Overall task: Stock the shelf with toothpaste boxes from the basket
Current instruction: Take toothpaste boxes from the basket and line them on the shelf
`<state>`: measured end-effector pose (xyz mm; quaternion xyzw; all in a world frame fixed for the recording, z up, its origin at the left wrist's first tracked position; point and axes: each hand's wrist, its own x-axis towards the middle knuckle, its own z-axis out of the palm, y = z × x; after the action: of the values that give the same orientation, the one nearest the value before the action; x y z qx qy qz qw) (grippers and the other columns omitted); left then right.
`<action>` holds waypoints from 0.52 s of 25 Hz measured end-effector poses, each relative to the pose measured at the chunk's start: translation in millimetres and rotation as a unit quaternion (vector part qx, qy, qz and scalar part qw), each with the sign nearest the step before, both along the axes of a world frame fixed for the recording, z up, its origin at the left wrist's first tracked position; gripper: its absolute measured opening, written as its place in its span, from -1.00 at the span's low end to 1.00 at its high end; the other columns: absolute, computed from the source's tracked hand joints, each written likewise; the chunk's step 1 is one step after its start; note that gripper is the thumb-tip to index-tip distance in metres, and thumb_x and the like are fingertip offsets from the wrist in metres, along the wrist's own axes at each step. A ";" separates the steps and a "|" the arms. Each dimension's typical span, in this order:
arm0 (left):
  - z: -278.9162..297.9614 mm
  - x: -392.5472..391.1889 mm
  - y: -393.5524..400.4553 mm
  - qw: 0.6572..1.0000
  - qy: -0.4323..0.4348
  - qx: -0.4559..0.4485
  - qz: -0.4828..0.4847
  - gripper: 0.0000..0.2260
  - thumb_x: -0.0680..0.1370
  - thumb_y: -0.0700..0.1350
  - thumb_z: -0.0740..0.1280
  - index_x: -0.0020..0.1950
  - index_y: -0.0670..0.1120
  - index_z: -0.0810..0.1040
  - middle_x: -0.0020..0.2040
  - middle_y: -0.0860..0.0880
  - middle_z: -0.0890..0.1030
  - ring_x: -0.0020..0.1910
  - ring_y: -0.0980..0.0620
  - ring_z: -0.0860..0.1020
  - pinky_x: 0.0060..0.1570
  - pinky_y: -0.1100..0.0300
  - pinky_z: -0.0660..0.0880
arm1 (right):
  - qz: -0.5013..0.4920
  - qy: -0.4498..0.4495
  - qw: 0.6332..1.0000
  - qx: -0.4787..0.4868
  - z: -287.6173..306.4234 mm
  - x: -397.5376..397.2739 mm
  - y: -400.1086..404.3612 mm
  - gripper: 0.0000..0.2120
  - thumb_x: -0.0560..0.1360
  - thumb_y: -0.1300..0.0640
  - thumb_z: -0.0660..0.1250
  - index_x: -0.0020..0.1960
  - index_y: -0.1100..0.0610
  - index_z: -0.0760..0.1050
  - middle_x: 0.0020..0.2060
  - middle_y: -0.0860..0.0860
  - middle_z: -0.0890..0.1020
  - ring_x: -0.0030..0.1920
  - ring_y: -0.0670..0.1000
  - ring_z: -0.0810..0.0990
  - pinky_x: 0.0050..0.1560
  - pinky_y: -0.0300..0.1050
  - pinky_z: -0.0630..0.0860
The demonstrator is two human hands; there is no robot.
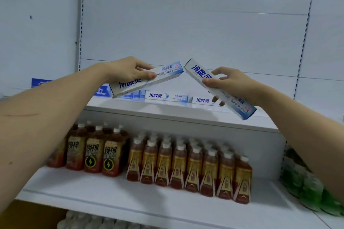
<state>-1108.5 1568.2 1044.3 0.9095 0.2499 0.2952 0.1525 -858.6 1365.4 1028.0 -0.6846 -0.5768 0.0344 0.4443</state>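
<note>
Left hand [128,71] and right hand [226,82] each grip 1 toothpaste box [147,80], above shelved boxes [167,96], seemingly toothpaste.

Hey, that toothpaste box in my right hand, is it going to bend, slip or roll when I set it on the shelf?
The toothpaste box looks stiff: it stays straight though the right hand holds it only near the middle. Its surface looks glossy, so it may slide a little on the smooth white shelf. With flat sides, it probably won't roll, and should lie flat like the boxes already there.
</note>
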 end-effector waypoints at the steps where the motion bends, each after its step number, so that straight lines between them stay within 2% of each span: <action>1: 4.7 12.9 3.5 1.000 0.011 0.011 0.005 -0.51 0.49 0.25 0.33 0.39 0.18 0.48 0.21 0.09 0.58 -0.06 0.16 0.58 -0.03 0.23 0.43 | -0.009 -0.011 1.000 -0.009 5.1 13.6 1.0 -0.56 0.42 -0.15 0.47 0.20 0.01 0.49 -0.06 0.07 0.71 -0.25 0.11 0.73 -0.25 0.06 0.68; 3: 9.9 39.8 10.6 0.999 0.042 0.032 0.013 -0.48 0.48 0.26 0.34 0.42 0.18 0.44 0.22 0.05 0.55 0.08 0.05 0.56 0.12 0.18 0.38 | -0.031 -0.039 0.998 -0.033 12.6 43.1 7.7 -0.55 0.41 -0.17 0.47 0.21 -0.01 0.48 -0.06 0.07 0.71 -0.26 0.08 0.73 -0.18 0.11 0.68; 5: 8.8 69.4 22.0 0.996 0.069 0.044 0.020 -0.51 0.49 0.25 0.34 0.41 0.22 0.43 0.22 0.05 0.54 0.15 0.02 0.53 0.14 0.17 0.35 | -0.057 -0.074 0.994 -0.063 17.9 74.4 20.8 -0.53 0.39 -0.21 0.47 0.20 -0.06 0.47 -0.07 0.05 0.72 -0.22 0.09 0.74 -0.11 0.17 0.67; 8: 2.4 115.5 46.9 0.993 0.107 0.037 0.018 -0.58 0.51 0.18 0.38 0.37 0.28 0.45 0.20 0.04 0.55 0.05 0.03 0.57 0.07 0.14 0.42 | -0.083 -0.140 0.980 -0.115 20.9 121.6 44.0 -0.55 0.38 -0.25 0.46 0.19 -0.13 0.47 -0.08 -0.03 0.72 -0.19 0.05 0.73 -0.03 0.09 0.66; 11: -4.5 153.3 69.0 0.988 0.145 0.033 0.032 -0.57 0.51 0.12 0.41 0.37 0.27 0.45 0.22 0.04 0.52 -0.02 0.11 0.54 0.11 0.08 0.43 | -0.104 -0.215 0.953 -0.185 20.8 158.8 69.8 -0.53 0.34 -0.31 0.44 0.19 -0.23 0.45 -0.09 -0.11 0.69 -0.12 0.00 0.69 0.08 0.07 0.61; 13: -6.7 174.2 84.0 0.980 0.188 0.046 0.055 -0.51 0.51 0.07 0.44 0.42 0.22 0.41 0.24 0.04 0.51 0.04 0.03 0.53 0.20 0.03 0.42 | -0.106 -0.241 0.940 -0.218 20.4 177.3 86.7 -0.52 0.33 -0.31 0.45 0.20 -0.24 0.45 -0.07 -0.13 0.66 -0.09 -0.01 0.67 0.11 0.07 0.58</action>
<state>-934.3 1652.1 1037.6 0.9395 0.3101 0.1384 0.0439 -681.3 1452.1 1048.4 -0.8099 -0.5687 -0.0541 0.1329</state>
